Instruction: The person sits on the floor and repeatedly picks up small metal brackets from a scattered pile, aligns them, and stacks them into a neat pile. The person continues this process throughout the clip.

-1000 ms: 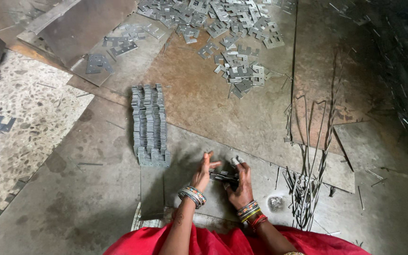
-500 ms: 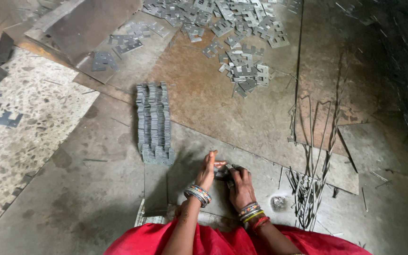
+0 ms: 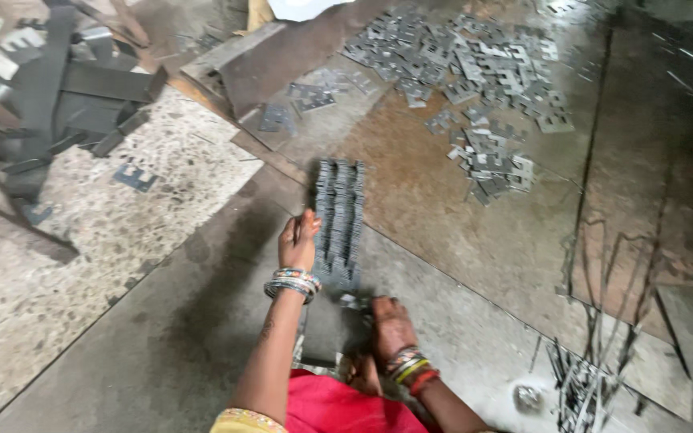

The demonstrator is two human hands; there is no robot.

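left hand has moved up, open against plate stack | right hand lowered, seemingly gripping small plates

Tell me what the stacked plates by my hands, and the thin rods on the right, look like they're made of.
The stacked plates, with the left hand alongside them and the right hand near their end, look like stamped sheet steel: thin, grey, dull sheen, cut-out edges. The rods look like bare steel wire or strip: dark, slim, slightly bent, with glinting ends.

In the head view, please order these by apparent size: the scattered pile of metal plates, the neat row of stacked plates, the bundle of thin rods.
1. Scattered pile of metal plates, largest.
2. Neat row of stacked plates.
3. Bundle of thin rods, similar to the row and nearer the camera, so this ranking is unsure.
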